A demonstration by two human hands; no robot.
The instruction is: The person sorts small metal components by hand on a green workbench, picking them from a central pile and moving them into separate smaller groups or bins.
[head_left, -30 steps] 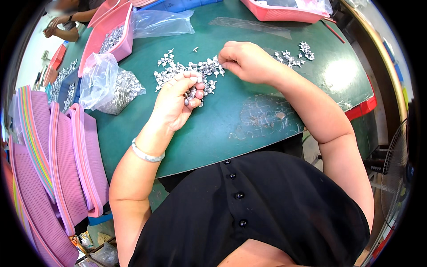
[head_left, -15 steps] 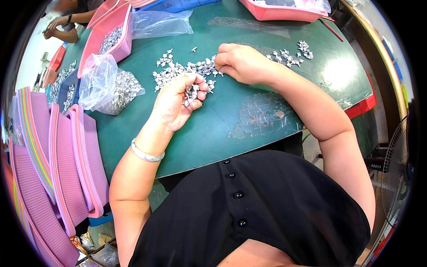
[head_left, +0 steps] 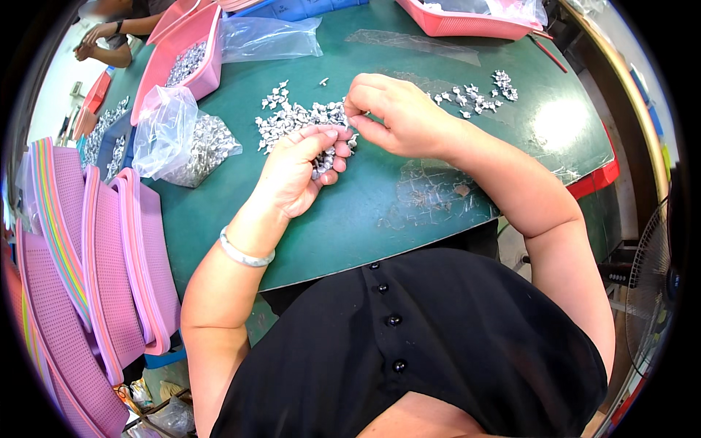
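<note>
My left hand [head_left: 303,164] is cupped round a clutch of small grey metal parts [head_left: 321,166], its thumb and forefinger pinched toward the right. Close against those fingertips, my right hand [head_left: 387,113] has thumb and forefinger pressed together; whatever sits in that pinch is too small to make out. Just beyond both hands spreads a pile of the same grey parts [head_left: 281,124] on the green table [head_left: 350,219]. A smaller scatter of grey parts [head_left: 475,100] lies to the right, past my right wrist.
A clear plastic bag of parts [head_left: 204,150] stands left of the pile, near a pink basket [head_left: 212,69] with more parts. Another pink basket [head_left: 467,23] is at the far edge. Stacked purple baskets [head_left: 109,277] fill the left side. A co-worker's hands [head_left: 91,40] show far left.
My right hand has come in from the pile to my left hand's fingertips. My left thumb has closed toward its forefinger, over the parts it holds.
</note>
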